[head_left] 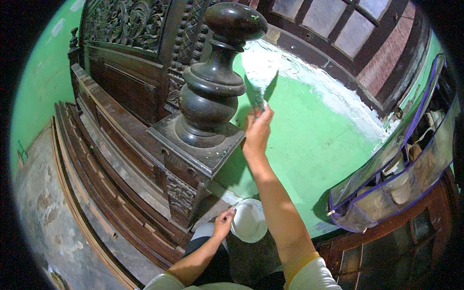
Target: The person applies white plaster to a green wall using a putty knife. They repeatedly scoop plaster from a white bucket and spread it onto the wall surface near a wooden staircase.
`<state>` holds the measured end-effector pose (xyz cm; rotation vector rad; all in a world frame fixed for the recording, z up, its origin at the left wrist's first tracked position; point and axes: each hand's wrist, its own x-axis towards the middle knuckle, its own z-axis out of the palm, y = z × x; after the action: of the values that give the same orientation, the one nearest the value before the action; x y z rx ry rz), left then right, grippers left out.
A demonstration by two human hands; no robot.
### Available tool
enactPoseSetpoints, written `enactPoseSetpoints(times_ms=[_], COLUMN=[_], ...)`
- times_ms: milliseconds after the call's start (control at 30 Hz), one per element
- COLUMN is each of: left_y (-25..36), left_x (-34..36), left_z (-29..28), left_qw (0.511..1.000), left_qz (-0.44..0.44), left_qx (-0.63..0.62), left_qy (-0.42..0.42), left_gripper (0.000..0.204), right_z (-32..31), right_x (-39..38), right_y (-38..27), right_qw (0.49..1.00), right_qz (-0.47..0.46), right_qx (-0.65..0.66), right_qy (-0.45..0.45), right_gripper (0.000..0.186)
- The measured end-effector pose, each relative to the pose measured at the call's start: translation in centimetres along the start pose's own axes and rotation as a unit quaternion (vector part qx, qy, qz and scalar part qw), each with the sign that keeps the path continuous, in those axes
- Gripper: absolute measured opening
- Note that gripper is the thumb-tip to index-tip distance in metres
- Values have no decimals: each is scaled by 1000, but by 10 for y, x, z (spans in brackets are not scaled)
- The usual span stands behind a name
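Note:
My right hand [257,129] is raised against the green wall [309,135], its fingers wrapped round the handle of a putty knife [261,88]. The wide blade, smeared white, lies at the white filler [319,89] under the window frame. Low down, my left hand [223,224] is closed at the near-left rim of a round white tub [250,235]. White paste shows inside the tub. Exactly how the left fingers grip the rim is too small to tell.
A dark carved wooden bed frame [116,77] with a turned post [212,96] stands close on my left. Long wooden slats [96,179] lie beside it. A clear shoe organiser with purple edging [396,188] hangs at right. Above the filler is a paned wooden window [333,29].

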<state>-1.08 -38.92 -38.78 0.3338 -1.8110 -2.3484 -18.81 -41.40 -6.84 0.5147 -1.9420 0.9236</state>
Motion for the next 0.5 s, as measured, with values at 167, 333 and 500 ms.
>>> enactPoseSetpoints(times_ms=[167, 333, 500], left_y=[-14, -1, -5], left_x=[1, 1, 8], left_z=[-4, -6, 0], left_qw=[1000, 1000, 1000], left_qz=[2, -14, -3], left_qx=[-2, 3, -9], left_qy=[9, -3, -11], left_gripper=[37, 37, 36], right_z=[42, 69, 57], right_x=[22, 19, -5], right_y=[-13, 18, 54], right_qw=[997, 995, 959], right_qz=[9, 44, 196], right_qx=[68, 89, 204], right_qy=[-26, -22, -24], right_gripper=[41, 40, 45])
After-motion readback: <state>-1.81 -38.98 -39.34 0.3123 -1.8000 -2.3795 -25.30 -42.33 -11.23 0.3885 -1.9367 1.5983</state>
